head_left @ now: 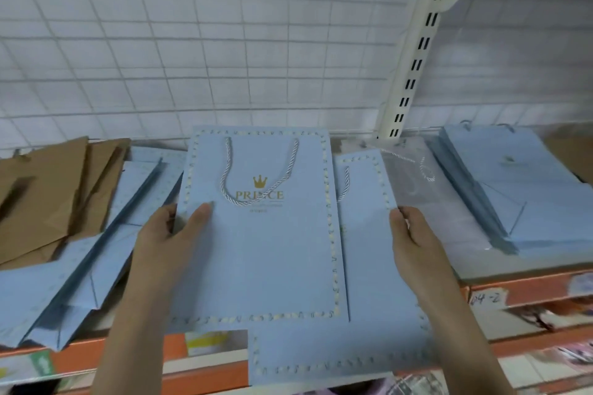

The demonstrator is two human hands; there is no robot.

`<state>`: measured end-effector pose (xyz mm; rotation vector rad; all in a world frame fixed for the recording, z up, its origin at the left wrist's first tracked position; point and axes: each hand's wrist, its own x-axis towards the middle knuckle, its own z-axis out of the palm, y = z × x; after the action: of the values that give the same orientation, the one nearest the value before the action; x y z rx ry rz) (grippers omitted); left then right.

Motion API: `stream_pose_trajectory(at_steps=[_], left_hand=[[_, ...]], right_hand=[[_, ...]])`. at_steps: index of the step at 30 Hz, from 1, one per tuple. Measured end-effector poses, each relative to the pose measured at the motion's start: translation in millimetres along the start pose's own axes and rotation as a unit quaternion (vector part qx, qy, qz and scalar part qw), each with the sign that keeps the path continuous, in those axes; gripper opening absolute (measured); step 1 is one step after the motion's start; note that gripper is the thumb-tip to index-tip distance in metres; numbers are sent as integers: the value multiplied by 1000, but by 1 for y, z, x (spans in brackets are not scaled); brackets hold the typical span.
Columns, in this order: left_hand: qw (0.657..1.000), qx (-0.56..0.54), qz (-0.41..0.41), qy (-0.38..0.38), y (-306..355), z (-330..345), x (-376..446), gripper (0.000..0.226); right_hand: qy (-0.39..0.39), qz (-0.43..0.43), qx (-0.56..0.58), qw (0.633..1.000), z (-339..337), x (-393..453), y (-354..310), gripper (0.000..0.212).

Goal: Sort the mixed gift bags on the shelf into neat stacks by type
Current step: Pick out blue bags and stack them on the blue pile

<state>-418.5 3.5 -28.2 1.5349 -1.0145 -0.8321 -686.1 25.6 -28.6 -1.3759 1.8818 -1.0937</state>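
Here, in the head view, the left hand (pixel 167 234) pinches the left edge of the pale blue "PRINCE" paper gift bag with rope handles (pixel 260 228), lying mid-shelf over a larger bordered blue bag (pixel 362 314) that the right hand (pixel 414 234) grips at its right edge and that overhangs the shelf's orange front edge (pixel 529 289). Probably aligning; next, squaring edges. Brown paper bags (pixel 48 202) crowd the left end, a blue stack (pixel 513 183) the right.

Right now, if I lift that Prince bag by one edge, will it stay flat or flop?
The Prince bag lies folded flat and looks like stiff card, so it would probably hold its shape with slight sag. It seems light. Its rope handle lies loose and would likely dangle. The surface looks smooth, so it may slide off the bag beneath.
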Motion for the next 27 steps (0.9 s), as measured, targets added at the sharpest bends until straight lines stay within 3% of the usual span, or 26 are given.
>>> stream_pose_trajectory(at_steps=[8, 13, 16, 20, 27], left_hand=[[999, -39, 0, -14, 15, 40, 5, 22], [998, -58, 22, -2, 27, 81, -1, 19], [997, -70, 19, 15, 34, 118, -13, 14], [995, -83, 14, 45, 38, 184, -42, 16], [994, -107, 10, 31, 52, 292, -96, 18]], right_hand=[[-7, -58, -21, 998, -31, 18, 10, 36], [48, -79, 49, 994, -69, 43, 27, 11], [68, -82, 81, 991, -100, 66, 48, 19], [32, -74, 107, 991, -152, 95, 77, 3], [24, -83, 116, 990, -253, 146, 135, 8]])
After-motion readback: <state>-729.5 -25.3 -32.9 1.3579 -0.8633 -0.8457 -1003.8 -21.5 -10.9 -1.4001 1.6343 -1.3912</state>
